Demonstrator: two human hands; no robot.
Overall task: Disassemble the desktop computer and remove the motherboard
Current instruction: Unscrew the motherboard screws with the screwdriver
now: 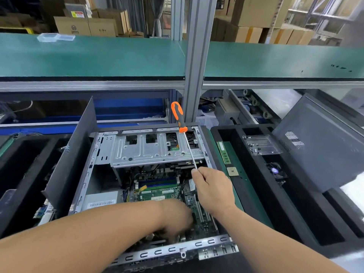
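An open desktop case (84,174) lies in front of me with its green motherboard (157,194) exposed. A silver drive cage (149,150) spans the far end of the case. My right hand (212,190) grips the metal shaft of an orange-and-black screwdriver (178,117), whose handle points up and away. My left hand (175,221) reaches down onto the near part of the board, fingers curled low among the parts; what they hold is hidden.
A RAM stick (223,152) and a CPU chip (232,171) lie on a green strip right of the case. Black foam trays (256,174) flank both sides. A grey side panel (319,142) leans at the right, another (72,160) stands at the left. A clear plastic holder (261,144) sits on the right tray.
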